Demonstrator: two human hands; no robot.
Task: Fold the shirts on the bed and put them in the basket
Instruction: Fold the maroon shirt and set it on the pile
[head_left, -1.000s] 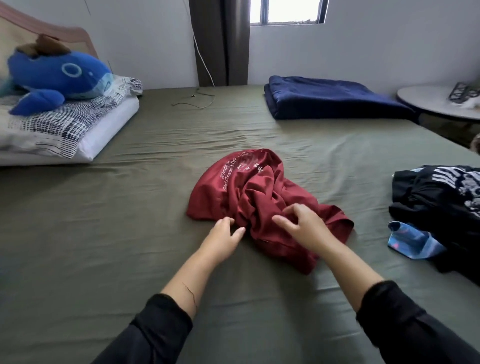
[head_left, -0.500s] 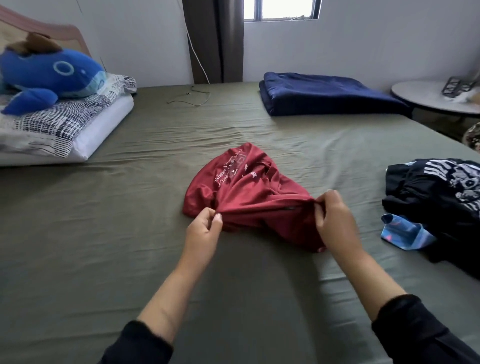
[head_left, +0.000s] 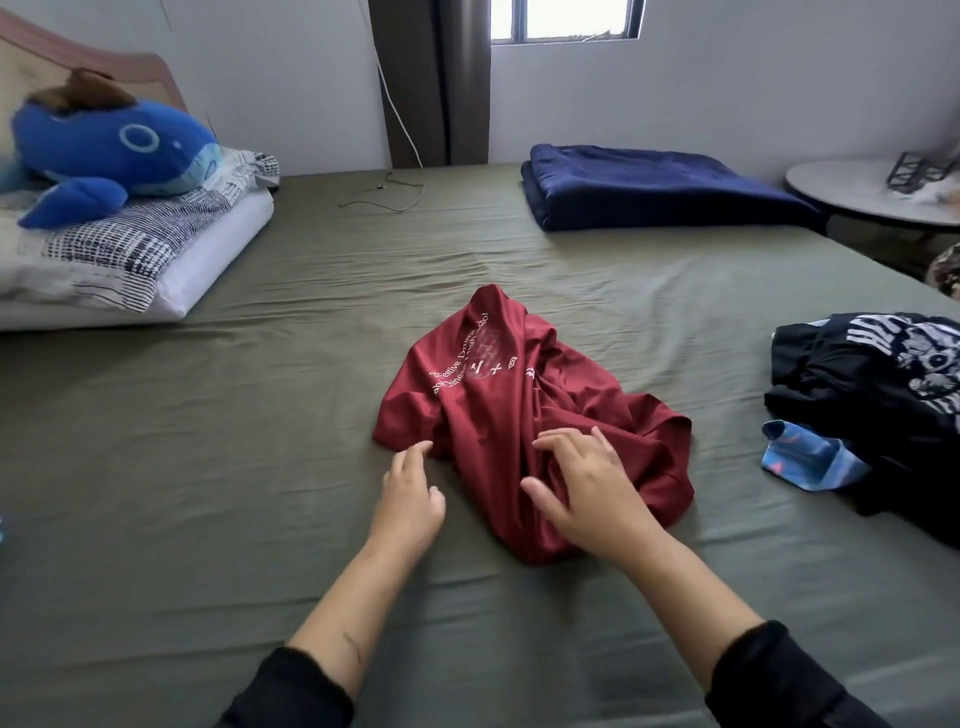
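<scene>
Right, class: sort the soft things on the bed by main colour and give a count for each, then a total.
Red: 1, the red shirt
Black: 1, the black printed shirt
Blue: 3, the navy blanket, whale plush, light blue cloth
White patterned: 1, the pillow
Total: 6

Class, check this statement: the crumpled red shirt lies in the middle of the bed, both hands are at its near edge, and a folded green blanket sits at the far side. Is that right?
One detail is wrong: the folded blanket is dark blue, not green, as the head view shows. The crumpled red shirt does lie mid-bed, with the left hand and right hand at its near edge.
</scene>
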